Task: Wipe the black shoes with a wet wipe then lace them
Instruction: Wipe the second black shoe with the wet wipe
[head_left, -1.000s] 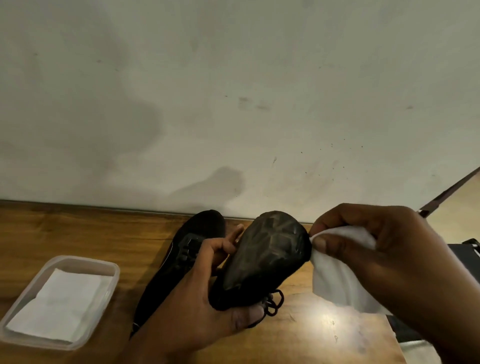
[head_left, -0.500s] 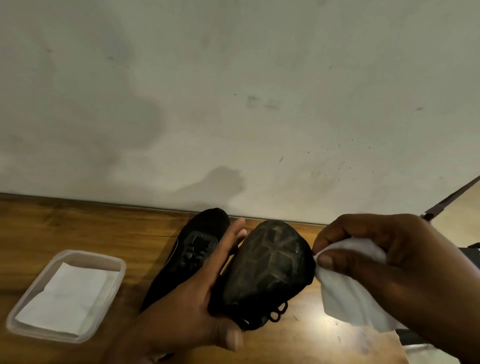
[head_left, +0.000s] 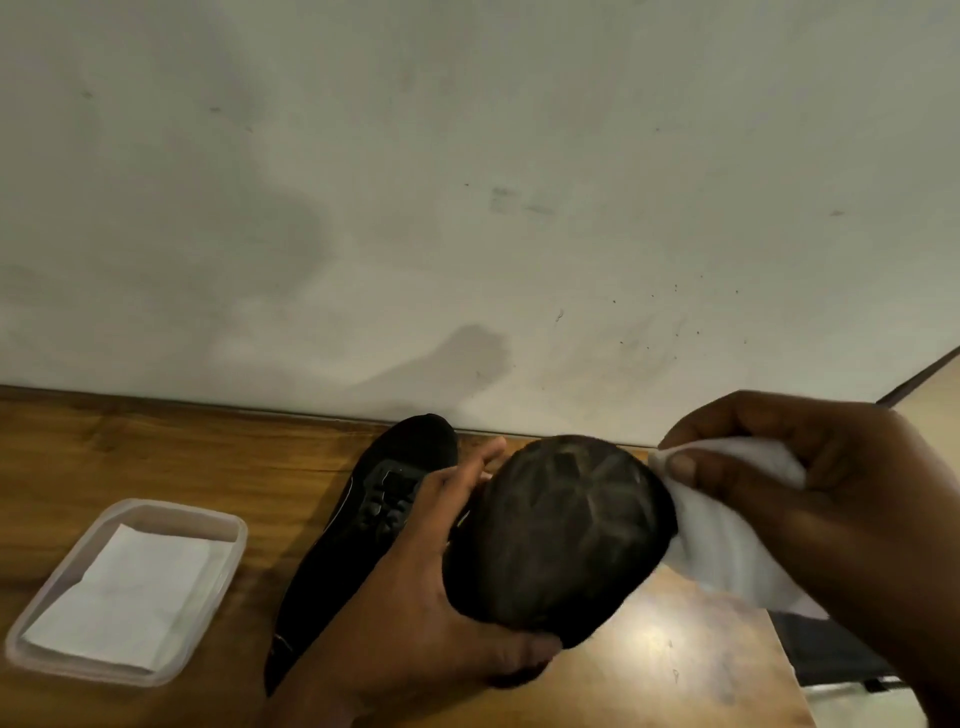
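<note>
A black shoe is held above the wooden table, with its patterned sole turned towards the camera. It is grasped by the left hand: the thumb is curled round the lower edge, and the fingers are laid along the far side. A white wet wipe is pinched between the thumb and curled fingers of the right hand and is pressed against the right edge of the sole. The step in hand is judged to be the wiping of this shoe's rim.

For a good result, the wipe should be kept bunched over the fingertips so that pressure is carried into the tread grooves. The shoe should be turned by the left hand rather than chased by the right. The grasp should be shifted as parts are cleaned, since any area under the thumb is left unwiped. Dragging of the wipe's loose tail over the table is best avoided.

A second black shoe lies upright on the table, just behind the left hand, and whether it has been wiped cannot be told. A folded white sheet, probably a fresh wipe, lies in a clear plastic container well to the left. It could be taken once the held wipe is soiled. Lacing is judged to be not yet begun.
</note>
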